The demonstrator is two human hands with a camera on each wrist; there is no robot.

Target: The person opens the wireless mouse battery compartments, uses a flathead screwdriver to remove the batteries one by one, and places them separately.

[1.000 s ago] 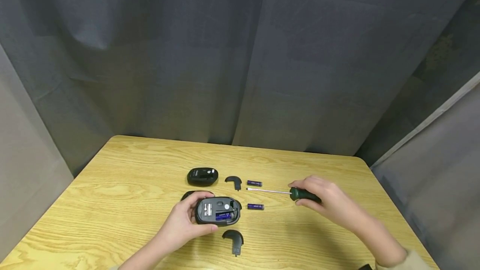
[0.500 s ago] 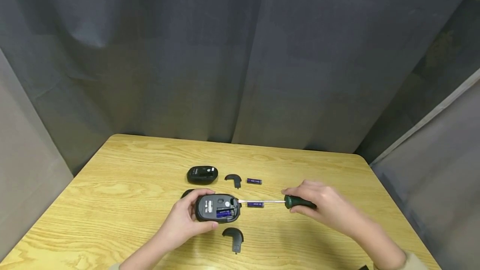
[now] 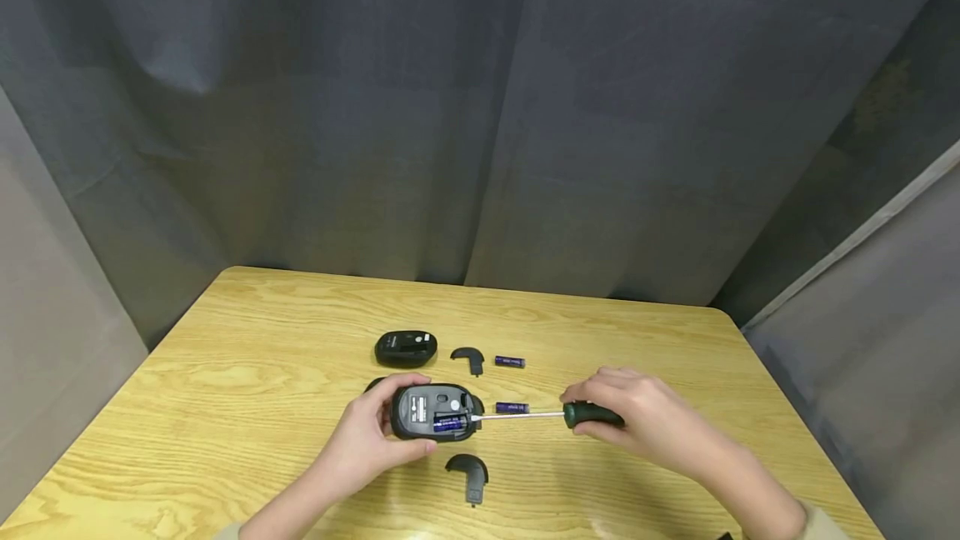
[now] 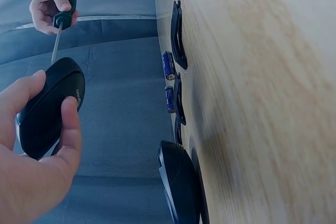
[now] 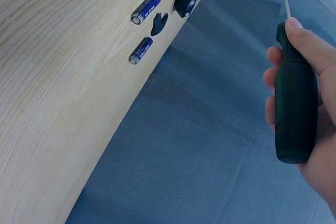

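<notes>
My left hand [image 3: 363,432] grips a black computer mouse [image 3: 411,427], underside facing up, between thumb and fingers. Its battery compartment is uncovered, and a blue battery [image 3: 448,422] lies inside. In the left wrist view the mouse [image 4: 52,111] is held above the table, thumb and fingers on its sides. My right hand [image 3: 652,415] holds a screwdriver [image 3: 588,415] by its dark green handle, the shaft pointing left. The flat tip is at the right end of the compartment, by the battery's end. In the right wrist view my fingers curl round the screwdriver handle [image 5: 295,103].
On the wooden table [image 3: 300,332] lies another upturned mouse [image 3: 406,348], its compartment uncovered. A third mouse [image 4: 178,182] is mostly hidden behind my left hand. Curved battery covers [image 3: 468,473] and two loose blue batteries [image 3: 512,408] lie to the right. Grey curtains surround the table.
The screwdriver has moved left and slightly down; its tip went from apart, past the mouse's right edge, to the battery's end. The left hand keeps its hold, almost still.
</notes>
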